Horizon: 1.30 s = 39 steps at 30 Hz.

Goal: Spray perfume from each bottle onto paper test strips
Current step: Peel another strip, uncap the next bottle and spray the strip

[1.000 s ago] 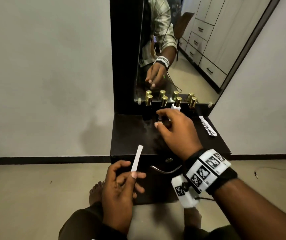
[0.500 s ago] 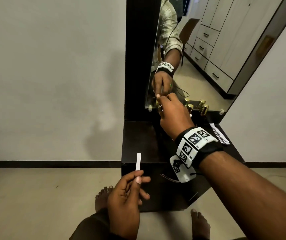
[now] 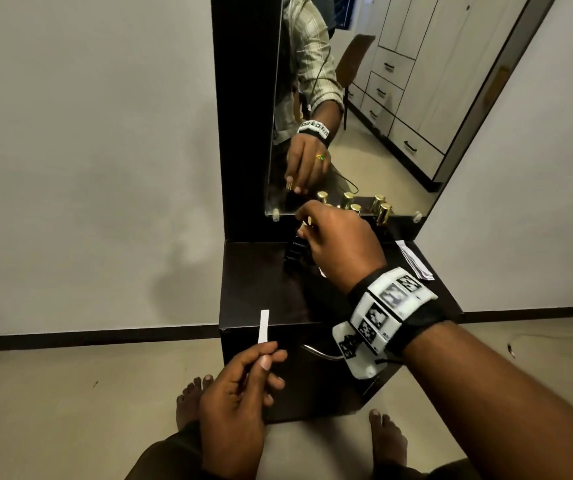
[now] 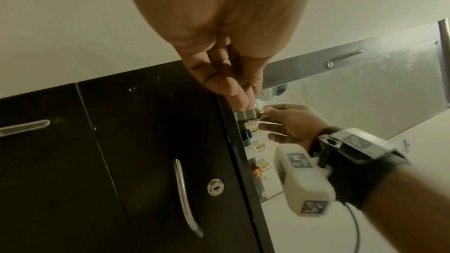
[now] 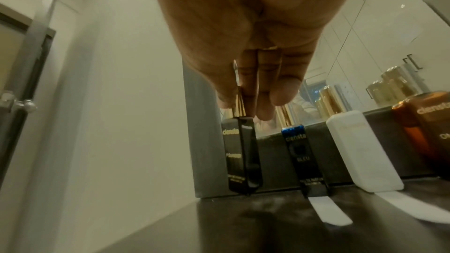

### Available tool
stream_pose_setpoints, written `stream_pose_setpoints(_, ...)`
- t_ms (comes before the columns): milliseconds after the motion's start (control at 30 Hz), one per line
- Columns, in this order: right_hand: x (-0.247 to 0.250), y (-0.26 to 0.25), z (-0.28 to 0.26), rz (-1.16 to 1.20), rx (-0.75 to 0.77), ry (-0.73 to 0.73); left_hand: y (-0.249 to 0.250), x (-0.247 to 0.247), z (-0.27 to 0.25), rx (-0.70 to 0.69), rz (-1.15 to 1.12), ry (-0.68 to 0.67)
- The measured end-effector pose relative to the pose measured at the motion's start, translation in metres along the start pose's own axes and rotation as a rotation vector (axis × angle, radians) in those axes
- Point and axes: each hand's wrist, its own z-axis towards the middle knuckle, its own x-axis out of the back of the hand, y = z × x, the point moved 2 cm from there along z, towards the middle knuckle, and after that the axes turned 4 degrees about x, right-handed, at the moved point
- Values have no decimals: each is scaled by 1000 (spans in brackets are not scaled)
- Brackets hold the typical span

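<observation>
My right hand (image 3: pixel 304 227) reaches to the back left of the dark dresser top (image 3: pixel 261 292). It pinches the gold cap (image 5: pixel 238 105) of a black perfume bottle (image 5: pixel 241 153), which stands upright by the mirror's foot; the same black bottle (image 3: pixel 294 251) shows below my fingers from the head. A blue bottle (image 5: pixel 298 151), a white bottle (image 5: pixel 360 151) and an amber bottle (image 5: pixel 426 132) stand in a row to its right. My left hand (image 3: pixel 266 358) is in front of the dresser and pinches a white paper strip (image 3: pixel 263 326) upright.
A mirror (image 3: pixel 364 116) rises right behind the bottles. Loose paper strips (image 3: pixel 413 259) lie at the dresser's right edge, and more strips (image 5: pixel 326 213) lie in front of the blue and white bottles. The dresser door has a metal handle (image 4: pixel 187 199) and a lock.
My right hand has moved from the middle of the dresser top, where spray mist hung, back to the left end of the bottle row. The left hand still holds the strip.
</observation>
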Motion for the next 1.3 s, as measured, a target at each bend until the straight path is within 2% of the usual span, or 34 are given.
stream_pose_setpoints(100, 17, 4, -33, 246, -37, 104, 2, -1, -1, -28, -12, 16)
stream_pose_setpoints(233, 28, 11, -93, 639, -186, 156, 5, -5, -2, -17, -23, -31)
stream_pose_setpoints(300, 26, 13, -123, 825, -260, 167, 6, -10, -5, 20, -53, -100)
stream_pose_setpoints(367, 17, 19, -155, 912, -325, 166, 2, -18, -12, 105, -86, -225)
stream_pose_setpoints(467, -1, 24, -191, 979, -405, 173, -4, -28, -23, 185, -35, -353)
stream_pose_setpoints(633, -32, 36, -222, 1067, -526, 179, -15, -38, -33, 195, 130, -376)
stream_pose_setpoints(833, -45, 45, -224, 1136, -571, 174, -26, -43, -32, 175, 204, -354)
stream_pose_setpoints(1100, -47, 59, -227, 1273, -627, 224, -29, -49, -31, 194, 183, -398)
stream_pose_setpoints(1200, -32, 66, -216, 1340, -629, 347, -29, -47, -29, 203, 168, -387)
stream_pose_setpoints(1233, -25, 71, -210, 1321, -619, 385, -29, -46, -28, 202, 164, -385)
stream_pose_setpoints(1300, -11, 84, -195, 1141, -553, 419, -30, -43, -26, 185, 165, -371)
